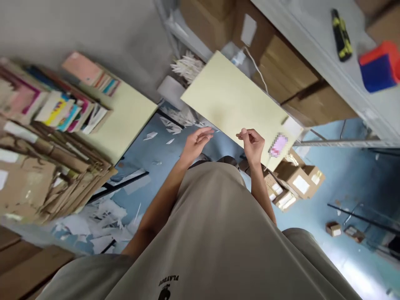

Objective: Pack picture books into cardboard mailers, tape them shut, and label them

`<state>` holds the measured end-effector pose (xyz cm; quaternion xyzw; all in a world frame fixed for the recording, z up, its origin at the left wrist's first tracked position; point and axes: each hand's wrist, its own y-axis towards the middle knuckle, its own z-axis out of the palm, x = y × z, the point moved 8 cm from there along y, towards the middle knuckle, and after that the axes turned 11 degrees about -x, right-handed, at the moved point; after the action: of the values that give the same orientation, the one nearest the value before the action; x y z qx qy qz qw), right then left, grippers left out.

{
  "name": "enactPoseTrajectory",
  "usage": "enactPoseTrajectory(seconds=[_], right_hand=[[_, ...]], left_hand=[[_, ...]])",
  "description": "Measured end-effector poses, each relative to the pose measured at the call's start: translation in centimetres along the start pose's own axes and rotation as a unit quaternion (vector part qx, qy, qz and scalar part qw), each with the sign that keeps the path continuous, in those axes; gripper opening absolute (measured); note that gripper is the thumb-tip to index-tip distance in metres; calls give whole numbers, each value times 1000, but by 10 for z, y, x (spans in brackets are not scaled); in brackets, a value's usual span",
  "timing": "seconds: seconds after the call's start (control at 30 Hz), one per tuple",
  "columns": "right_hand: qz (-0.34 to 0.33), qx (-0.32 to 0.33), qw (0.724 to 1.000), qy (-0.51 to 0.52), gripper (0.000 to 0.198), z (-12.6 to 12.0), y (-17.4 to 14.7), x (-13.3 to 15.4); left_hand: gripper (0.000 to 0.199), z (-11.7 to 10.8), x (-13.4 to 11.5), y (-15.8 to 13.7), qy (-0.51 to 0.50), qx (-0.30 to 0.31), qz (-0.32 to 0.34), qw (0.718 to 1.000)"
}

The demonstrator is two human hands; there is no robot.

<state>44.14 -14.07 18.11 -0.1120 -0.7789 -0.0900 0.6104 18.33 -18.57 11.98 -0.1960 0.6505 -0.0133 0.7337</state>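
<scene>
My left hand (197, 143) hovers just off the near edge of a pale yellow table (215, 89). Its fingers are stretched out and slightly bent, and nothing shows in them. Over the table's near edge is my right hand (253, 143), with the fingers curled in and the thumb pressed to them. Whatever that pinch holds, if anything, is too small to make out. A blurred-out pink phone-like item (278, 144) lies on the table just right of my right hand.
Stacked books (59, 110) and flattened cardboard (78, 171) crowd a second table at left. Paper scraps (96, 221) litter the blue floor. Cardboard boxes (287, 179) stand right of the table. A grey shelf (315, 54) holds a black-yellow box cutter (341, 35) and a red-blue item (379, 66).
</scene>
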Motion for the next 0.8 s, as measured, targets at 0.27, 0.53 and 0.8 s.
enactPoseTrajectory(seconds=[0.27,0.53,0.8], right_hand=[[-85,203,976,-6,64,188,-4,47],[-79,347,934,18,62,344,-3,83],[-106,485,867,32,61,496,-5,115]], left_hand=[[58,-153,-27,4,-73,-189,33,979],[60,-259,-35,2,-112,-354,8,928],[59,-340,-64,27,-124,-471,-12,873]])
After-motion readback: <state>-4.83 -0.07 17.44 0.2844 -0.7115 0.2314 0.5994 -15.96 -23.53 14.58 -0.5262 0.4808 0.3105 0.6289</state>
